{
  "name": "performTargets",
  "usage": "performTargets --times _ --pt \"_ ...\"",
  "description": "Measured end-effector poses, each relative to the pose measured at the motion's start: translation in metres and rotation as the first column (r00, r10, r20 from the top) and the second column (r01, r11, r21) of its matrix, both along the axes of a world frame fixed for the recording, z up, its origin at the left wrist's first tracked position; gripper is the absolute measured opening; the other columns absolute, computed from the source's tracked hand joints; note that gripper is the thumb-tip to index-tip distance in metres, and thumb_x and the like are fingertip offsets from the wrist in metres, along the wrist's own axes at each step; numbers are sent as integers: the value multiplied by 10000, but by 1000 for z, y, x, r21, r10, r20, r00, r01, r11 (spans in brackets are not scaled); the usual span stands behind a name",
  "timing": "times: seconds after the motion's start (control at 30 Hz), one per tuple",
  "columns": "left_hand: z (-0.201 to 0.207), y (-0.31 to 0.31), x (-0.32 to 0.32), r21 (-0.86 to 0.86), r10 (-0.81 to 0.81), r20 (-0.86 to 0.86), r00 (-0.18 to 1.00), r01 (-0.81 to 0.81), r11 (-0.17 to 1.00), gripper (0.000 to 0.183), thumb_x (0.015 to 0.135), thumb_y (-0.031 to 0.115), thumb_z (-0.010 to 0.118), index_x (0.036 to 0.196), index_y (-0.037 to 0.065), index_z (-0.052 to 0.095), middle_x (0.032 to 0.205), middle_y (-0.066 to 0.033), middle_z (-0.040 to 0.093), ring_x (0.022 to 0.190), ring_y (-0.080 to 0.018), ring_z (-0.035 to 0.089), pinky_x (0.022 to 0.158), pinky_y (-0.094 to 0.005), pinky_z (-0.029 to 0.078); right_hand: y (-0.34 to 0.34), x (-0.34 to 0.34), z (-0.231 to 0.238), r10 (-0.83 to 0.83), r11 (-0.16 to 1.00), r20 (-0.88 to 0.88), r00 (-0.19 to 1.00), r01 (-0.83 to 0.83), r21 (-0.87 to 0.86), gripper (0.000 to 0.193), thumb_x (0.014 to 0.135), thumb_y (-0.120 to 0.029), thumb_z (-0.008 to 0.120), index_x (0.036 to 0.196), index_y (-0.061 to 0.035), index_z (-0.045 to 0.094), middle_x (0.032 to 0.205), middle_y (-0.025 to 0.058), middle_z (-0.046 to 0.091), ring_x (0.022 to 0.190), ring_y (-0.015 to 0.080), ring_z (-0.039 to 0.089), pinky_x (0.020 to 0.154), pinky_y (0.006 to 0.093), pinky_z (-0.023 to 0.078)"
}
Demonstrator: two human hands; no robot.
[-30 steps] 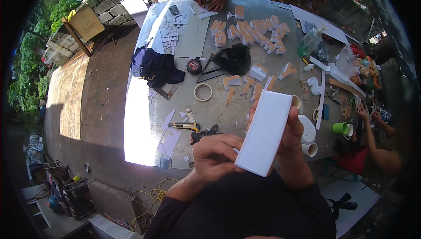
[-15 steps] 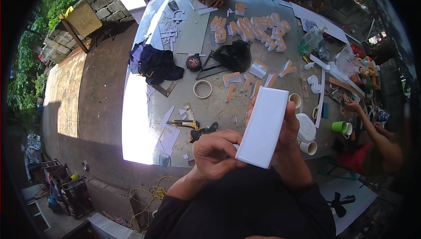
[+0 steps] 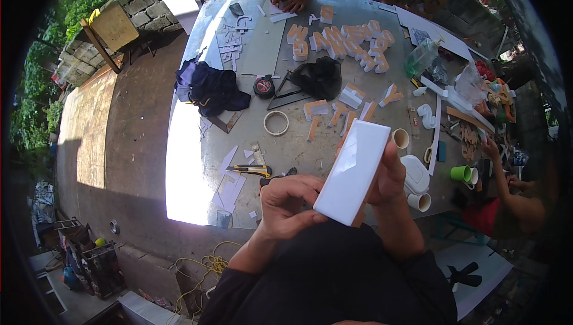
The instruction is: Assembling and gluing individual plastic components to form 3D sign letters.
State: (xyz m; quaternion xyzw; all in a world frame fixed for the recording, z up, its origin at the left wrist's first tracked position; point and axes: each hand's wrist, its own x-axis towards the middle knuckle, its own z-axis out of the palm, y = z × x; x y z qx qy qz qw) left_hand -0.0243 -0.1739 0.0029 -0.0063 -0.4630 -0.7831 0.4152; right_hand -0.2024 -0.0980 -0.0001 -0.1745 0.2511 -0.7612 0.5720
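Observation:
A white block (image 3: 353,170) with a glossy flat face is held up above the near side of the table, tilted to the right at its top. A strip of its tan side shows along the lower right edge. My left hand (image 3: 289,202) is closed at the lower left corner, thumb and fingers on the block. My right hand (image 3: 391,176) grips the right side, its thumb along the edge and its other fingers mostly hidden behind. A black and yellow box cutter (image 3: 249,170) lies left of the block, close to white sheet offcuts (image 3: 230,188). Beyond the block lie several loose tan-and-white pieces (image 3: 314,108).
On the metal table (image 3: 239,131) are a tape roll (image 3: 276,122), a tape measure (image 3: 263,87), dark cloth (image 3: 212,86) and many cut letters (image 3: 340,41). Cups (image 3: 419,202) and a white tub (image 3: 413,173) stand right. Other people's hands (image 3: 292,1) work at the far edge and at right.
The block has shifted slightly left and turned, with a bright reflection and more of its tan side showing. Both my hands keep their hold. The person at right has moved an arm.

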Motion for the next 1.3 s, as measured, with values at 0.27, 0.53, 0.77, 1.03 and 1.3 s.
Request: performTargets --times 0.27,0.53,0.77,1.03,1.3 --pt "-5 11 17 128 79 170 982 -101 987 519 732 137 865 1128 -66 597 1157 -176 631 1048 -217 638 902 -326 497 2 -8 47 -75 997 -324 943 74 -16 540 806 -253 801 1194 21 545 1078 115 660 1001 160 643 915 312 498" --pt "5 11 21 173 35 225 974 -75 982 800 734 416 850 1249 -86 501 1105 -116 621 1047 -178 611 896 -308 474 1 -1 66 -83 992 -512 855 117 35 441 795 -152 808 1126 8 564 1013 89 669 921 121 649 840 276 523" --pt "11 -10 17 -154 20 541 841 76 985 571 737 331 820 1150 -22 642 869 -55 559 830 -140 558 737 -270 433 -14 2 65 80 972 -715 695 104 209 368 777 -197 841 980 0 606 841 57 688 725 85 659 675 219 535" --pt "20 -2 22 -8 -75 550 832 94 996 557 750 304 792 1142 -55 627 1019 -87 637 888 -148 606 795 -263 452 -25 7 71 241 948 -768 593 24 316 399 761 -281 846 922 16 634 779 68 681 691 102 653 646 234 532" --pt "16 7 20 424 -142 348 927 -20 905 567 791 342 751 1156 -72 623 1146 -182 647 1042 -238 644 934 -347 488 -12 -2 60 116 989 -562 819 -40 145 666 772 -296 843 1267 46 558 1096 123 645 1025 188 634 972 340 476"
